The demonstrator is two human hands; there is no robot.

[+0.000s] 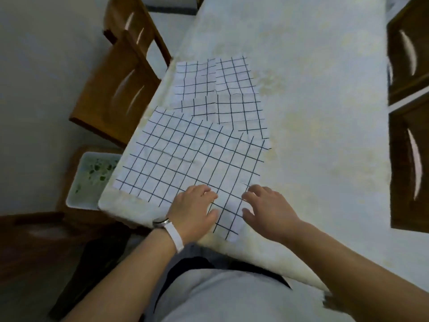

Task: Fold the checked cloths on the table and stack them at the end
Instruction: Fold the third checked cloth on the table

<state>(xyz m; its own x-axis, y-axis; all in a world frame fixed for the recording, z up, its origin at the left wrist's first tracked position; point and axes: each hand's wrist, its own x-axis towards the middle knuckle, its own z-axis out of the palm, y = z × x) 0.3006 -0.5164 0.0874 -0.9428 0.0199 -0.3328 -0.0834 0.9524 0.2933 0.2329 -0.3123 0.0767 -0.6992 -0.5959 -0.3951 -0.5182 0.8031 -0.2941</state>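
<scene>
We are resting our left hand [193, 206] and right hand [267, 209], fingers spread and gripping nothing, on the near checked cloth [185, 159], risking dragging it crooked.

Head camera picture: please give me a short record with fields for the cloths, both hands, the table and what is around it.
near cloth: large checked cloth, spread flat, unfolded, near the table's left edge
far cloth: second checked cloth, creased, partly under the large one
left hand: resting on the near corner of the large cloth, watch on the wrist
right hand: fingers spread at the same corner, grip not clear
table: pale, mottled top
chairs: wooden chair on the left, more on the right
tray: white tray with green marks, below the left table edge
folded stack: none seen yet
</scene>
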